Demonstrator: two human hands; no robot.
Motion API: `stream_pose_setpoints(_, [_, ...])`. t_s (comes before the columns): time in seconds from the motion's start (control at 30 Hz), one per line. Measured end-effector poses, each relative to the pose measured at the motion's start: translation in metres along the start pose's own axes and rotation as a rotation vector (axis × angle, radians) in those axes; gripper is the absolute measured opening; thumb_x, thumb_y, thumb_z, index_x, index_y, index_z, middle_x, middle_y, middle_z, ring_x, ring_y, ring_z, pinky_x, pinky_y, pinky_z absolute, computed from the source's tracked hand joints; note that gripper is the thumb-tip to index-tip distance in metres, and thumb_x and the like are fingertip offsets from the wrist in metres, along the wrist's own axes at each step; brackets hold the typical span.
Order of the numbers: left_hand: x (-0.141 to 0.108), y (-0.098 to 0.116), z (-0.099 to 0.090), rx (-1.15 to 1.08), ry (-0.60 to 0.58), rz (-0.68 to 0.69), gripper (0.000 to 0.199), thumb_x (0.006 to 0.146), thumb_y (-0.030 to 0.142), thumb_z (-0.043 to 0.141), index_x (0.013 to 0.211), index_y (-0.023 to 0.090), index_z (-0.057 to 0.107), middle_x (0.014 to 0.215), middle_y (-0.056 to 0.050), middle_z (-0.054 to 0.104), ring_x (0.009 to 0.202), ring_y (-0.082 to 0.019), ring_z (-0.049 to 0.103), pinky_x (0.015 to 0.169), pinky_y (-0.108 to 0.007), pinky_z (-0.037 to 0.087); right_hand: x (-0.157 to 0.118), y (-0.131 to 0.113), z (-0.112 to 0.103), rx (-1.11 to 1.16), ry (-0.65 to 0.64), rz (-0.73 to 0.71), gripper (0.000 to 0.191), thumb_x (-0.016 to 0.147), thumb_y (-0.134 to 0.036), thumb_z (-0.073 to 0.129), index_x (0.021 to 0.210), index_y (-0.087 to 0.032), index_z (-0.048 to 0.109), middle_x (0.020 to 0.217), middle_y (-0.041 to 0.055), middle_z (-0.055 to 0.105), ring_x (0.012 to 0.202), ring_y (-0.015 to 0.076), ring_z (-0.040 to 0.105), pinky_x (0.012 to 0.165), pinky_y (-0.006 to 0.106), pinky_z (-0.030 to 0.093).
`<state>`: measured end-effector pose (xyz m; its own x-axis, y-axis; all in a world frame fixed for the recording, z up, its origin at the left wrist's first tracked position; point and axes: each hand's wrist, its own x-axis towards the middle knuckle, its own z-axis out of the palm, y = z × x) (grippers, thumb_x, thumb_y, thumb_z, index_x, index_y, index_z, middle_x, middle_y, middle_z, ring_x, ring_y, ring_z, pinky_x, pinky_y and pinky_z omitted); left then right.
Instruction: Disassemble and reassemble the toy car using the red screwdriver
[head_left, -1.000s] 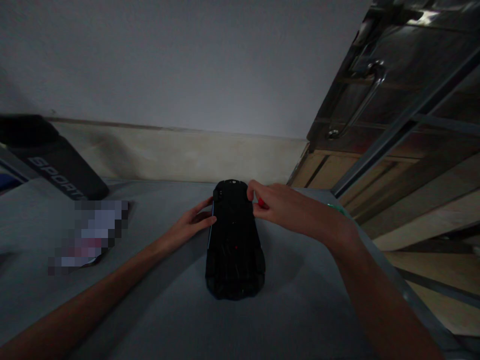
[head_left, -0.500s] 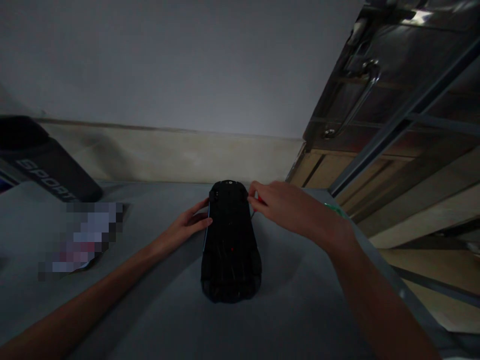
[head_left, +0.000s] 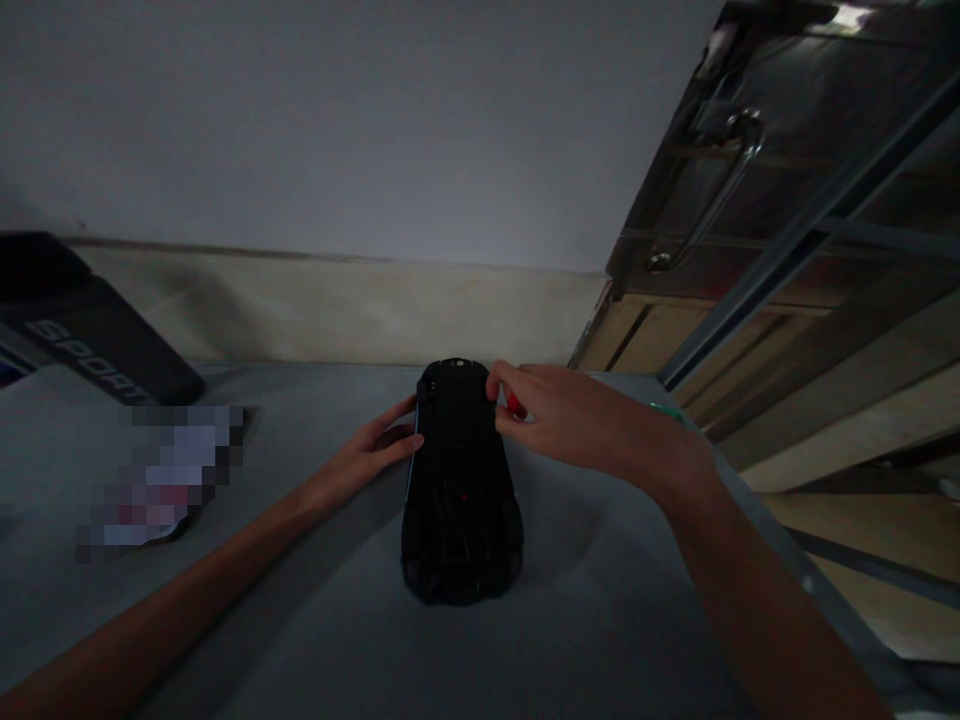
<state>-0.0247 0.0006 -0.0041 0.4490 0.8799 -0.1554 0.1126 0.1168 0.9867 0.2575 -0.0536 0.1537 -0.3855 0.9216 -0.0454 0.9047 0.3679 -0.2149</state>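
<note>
A black toy car (head_left: 461,470) lies upside down on the grey table, its dark underside and wheels facing up. At its left edge my left hand (head_left: 382,440) holds the car, thumb over the side and fingers around it. By the car's far right wheel is my right hand (head_left: 536,405), closed on a small red-handled screwdriver (head_left: 515,403). Only the red handle shows between the fingers; its shaft is hidden.
A dark bottle (head_left: 97,330) marked SPORT and a blurred-out packet (head_left: 169,475) are at the left. Behind the table (head_left: 322,620) rises a wall. At the right are a green item (head_left: 666,409), a metal frame (head_left: 780,275) and a door handle (head_left: 712,205).
My right hand has shifted slightly and its fingers have turned, with more of the red handle showing and the thin shaft no longer visible. The car and my left hand stay in place.
</note>
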Motion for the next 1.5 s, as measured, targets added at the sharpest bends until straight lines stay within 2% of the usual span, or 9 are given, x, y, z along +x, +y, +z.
stream_pose_setpoints(0.13, [-0.0010, 0.0023, 0.0008, 0.020, -0.006, 0.004, 0.114, 0.098, 0.061, 0.090, 0.191, 0.022, 0.039, 0.173, -0.017, 0.074, 0.165, -0.044, 0.066, 0.143, -0.058, 0.044, -0.0010, -0.0026, -0.0021, -0.082, -0.021, 0.018, 0.030, 0.125, -0.025, 0.050, 0.111, -0.019, 0.076, 0.104, 0.0116, 0.084, 0.095, 0.0253, 0.078, 0.078, 0.036, 0.043])
stream_pose_setpoints(0.27, [-0.0012, 0.0026, 0.0018, 0.035, 0.007, 0.007, 0.114, 0.097, 0.061, 0.090, 0.191, 0.021, 0.039, 0.176, -0.017, 0.072, 0.167, -0.044, 0.063, 0.144, -0.058, 0.042, -0.0013, 0.0009, -0.0005, -0.005, -0.030, -0.047, 0.014, 0.115, -0.015, 0.060, 0.117, -0.020, 0.074, 0.104, 0.0084, 0.083, 0.090, 0.0226, 0.074, 0.077, 0.035, 0.043])
stream_pose_setpoints(0.43, [-0.0011, 0.0029, 0.0019, 0.036, -0.007, 0.016, 0.108, 0.099, 0.059, 0.088, 0.190, 0.023, 0.041, 0.172, -0.018, 0.075, 0.166, -0.042, 0.065, 0.145, -0.063, 0.039, 0.0012, 0.0015, 0.0043, 0.013, -0.005, -0.060, 0.021, 0.106, -0.011, 0.067, 0.126, -0.018, 0.070, 0.109, 0.0082, 0.082, 0.090, 0.0207, 0.072, 0.078, 0.031, 0.043])
stream_pose_setpoints(0.53, [-0.0025, 0.0053, 0.0029, 0.019, -0.020, 0.020, 0.108, 0.099, 0.060, 0.089, 0.189, 0.024, 0.042, 0.167, -0.017, 0.079, 0.163, -0.042, 0.068, 0.144, -0.064, 0.042, 0.0016, -0.0027, 0.0037, -0.031, 0.020, -0.020, 0.013, 0.114, -0.017, 0.064, 0.124, -0.018, 0.073, 0.114, 0.0112, 0.084, 0.097, 0.0232, 0.076, 0.081, 0.033, 0.044])
stream_pose_setpoints(0.67, [-0.0052, 0.0087, 0.0048, 0.028, 0.005, 0.014, 0.102, 0.102, 0.054, 0.087, 0.188, 0.021, 0.044, 0.168, -0.016, 0.078, 0.164, -0.043, 0.068, 0.143, -0.059, 0.043, 0.0008, -0.0042, 0.0015, -0.151, -0.012, 0.060, 0.032, 0.126, -0.026, 0.048, 0.118, -0.016, 0.077, 0.106, 0.0140, 0.085, 0.097, 0.0270, 0.080, 0.078, 0.036, 0.042])
stream_pose_setpoints(0.97, [0.0005, -0.0006, 0.0009, 0.016, -0.011, 0.030, 0.113, 0.097, 0.064, 0.091, 0.189, 0.022, 0.042, 0.168, -0.018, 0.078, 0.162, -0.044, 0.069, 0.143, -0.063, 0.043, -0.0012, -0.0010, 0.0012, 0.004, -0.012, -0.014, 0.019, 0.109, -0.011, 0.071, 0.127, -0.018, 0.072, 0.118, 0.0106, 0.084, 0.101, 0.0230, 0.077, 0.085, 0.031, 0.046])
stream_pose_setpoints(1.17, [-0.0008, 0.0029, 0.0028, 0.045, 0.011, 0.042, 0.105, 0.099, 0.060, 0.089, 0.187, 0.023, 0.046, 0.179, -0.016, 0.069, 0.165, -0.044, 0.066, 0.144, -0.062, 0.043, -0.0025, -0.0029, -0.0033, -0.027, -0.019, 0.038, 0.018, 0.122, -0.023, 0.058, 0.113, -0.019, 0.073, 0.101, 0.0080, 0.082, 0.087, 0.0213, 0.073, 0.075, 0.033, 0.039])
stream_pose_setpoints(1.33, [-0.0006, 0.0044, 0.0021, 0.054, 0.020, 0.053, 0.101, 0.097, 0.058, 0.091, 0.184, 0.025, 0.053, 0.182, -0.015, 0.066, 0.167, -0.047, 0.064, 0.142, -0.061, 0.047, -0.0021, 0.0015, -0.0017, 0.039, -0.045, -0.013, 0.016, 0.108, -0.010, 0.066, 0.118, -0.020, 0.073, 0.099, 0.0044, 0.081, 0.085, 0.0195, 0.071, 0.072, 0.031, 0.036])
stream_pose_setpoints(1.5, [-0.0008, 0.0034, 0.0013, 0.044, 0.007, 0.056, 0.105, 0.096, 0.062, 0.093, 0.185, 0.027, 0.052, 0.184, -0.016, 0.064, 0.167, -0.047, 0.063, 0.143, -0.063, 0.045, -0.0030, -0.0013, -0.0023, 0.022, -0.028, 0.006, 0.007, 0.112, -0.018, 0.067, 0.118, -0.022, 0.071, 0.098, 0.0042, 0.080, 0.080, 0.0192, 0.068, 0.071, 0.032, 0.035])
